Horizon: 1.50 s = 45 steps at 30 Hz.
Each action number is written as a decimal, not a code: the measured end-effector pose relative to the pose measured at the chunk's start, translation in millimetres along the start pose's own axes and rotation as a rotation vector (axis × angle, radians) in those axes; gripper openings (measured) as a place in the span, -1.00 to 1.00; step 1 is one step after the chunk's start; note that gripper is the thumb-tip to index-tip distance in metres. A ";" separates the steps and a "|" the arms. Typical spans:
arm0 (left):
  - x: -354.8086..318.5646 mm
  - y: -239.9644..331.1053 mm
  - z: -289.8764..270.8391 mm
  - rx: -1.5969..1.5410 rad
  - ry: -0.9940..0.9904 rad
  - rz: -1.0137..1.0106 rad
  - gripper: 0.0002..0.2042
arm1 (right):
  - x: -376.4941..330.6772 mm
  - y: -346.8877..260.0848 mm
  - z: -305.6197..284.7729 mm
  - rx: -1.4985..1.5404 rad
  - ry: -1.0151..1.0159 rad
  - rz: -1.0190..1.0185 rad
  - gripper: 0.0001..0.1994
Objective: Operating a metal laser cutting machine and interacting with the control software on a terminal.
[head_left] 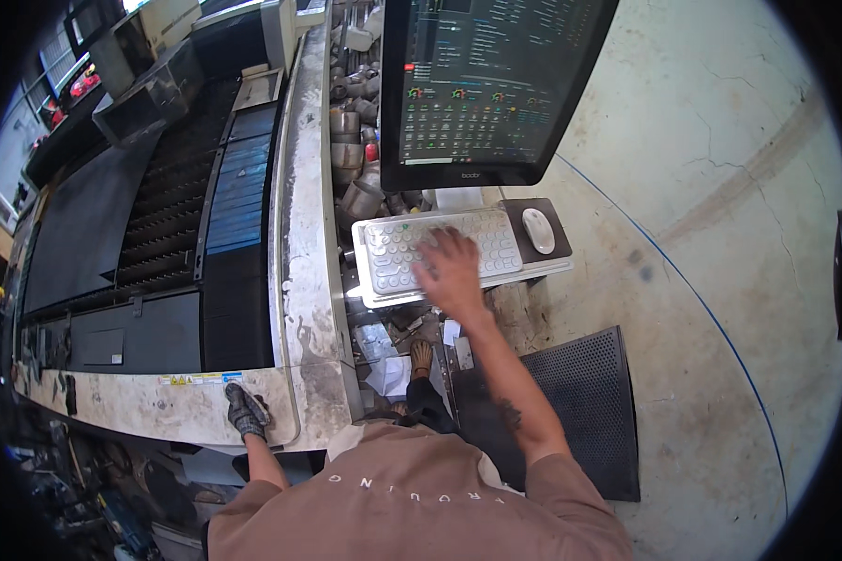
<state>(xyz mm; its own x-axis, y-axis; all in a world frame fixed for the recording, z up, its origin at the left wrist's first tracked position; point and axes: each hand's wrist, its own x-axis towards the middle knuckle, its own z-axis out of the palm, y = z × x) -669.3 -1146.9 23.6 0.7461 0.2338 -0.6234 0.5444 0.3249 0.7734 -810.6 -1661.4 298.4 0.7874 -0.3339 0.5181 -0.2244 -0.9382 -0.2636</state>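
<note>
Keyboard (492,245): on a white shelf (384,302), taken here as the dial's centre; the monitor (491,103) stands between twelve and one o'clock, the mouse (537,231) on its dark pad (561,245) near three.
Right hand (453,266): bare, over the keyboard's middle, fingers spread and blurred, gripping nothing; the forearm reaches in from five o'clock. Whether a fingertip touches a key, I cannot tell.
Left hand (246,411): in a dark grey glove, at about eight o'clock, laid on the pale machine ledge (140,402); I cannot tell whether its fingers curl round anything.
Mistyping risk: a wrong key could go down, I judge, since the spread fingers cover several small keys at once.
Mouse risk: a sweep toward three o'clock could knock the mouse, which sits just beside the keyboard.
Shelf risk: a heavy lean could tilt the narrow shelf or slide the keyboard; how the shelf is fixed does not show.
Footing risk: loose papers (390,374) near seven o'clock, beside the foot (421,357), could slide if trodden on.
Keyboard look: white, slim and wide, with rows of pale round keys and a green mark toward ten o'clock; the hand hides its middle.
</note>
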 end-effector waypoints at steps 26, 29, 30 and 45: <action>17.1 -11.9 -9.2 -0.017 0.054 0.033 -0.46 | 18.3 -46.0 4.3 0.059 -0.111 0.135 -0.39; 19.7 -15.0 -9.2 -0.061 0.043 0.005 -0.46 | 25.9 19.0 -9.7 -0.004 0.028 0.262 -0.52; 21.6 -15.7 -9.6 -0.060 0.041 0.009 -0.46 | 27.8 46.5 -21.3 -0.018 0.021 0.336 -0.55; 74.0 -24.4 -48.8 -0.612 -0.470 -0.308 -0.42 | -15.8 166.0 -56.5 -0.047 0.245 0.409 -0.58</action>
<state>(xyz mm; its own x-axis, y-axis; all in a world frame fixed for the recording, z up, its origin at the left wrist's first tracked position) -646.0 -1092.8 -47.0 0.7540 -0.3104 -0.5788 0.5472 0.7844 0.2922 -892.7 -1817.0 292.4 0.4716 -0.6829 0.5579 -0.5177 -0.7266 -0.4518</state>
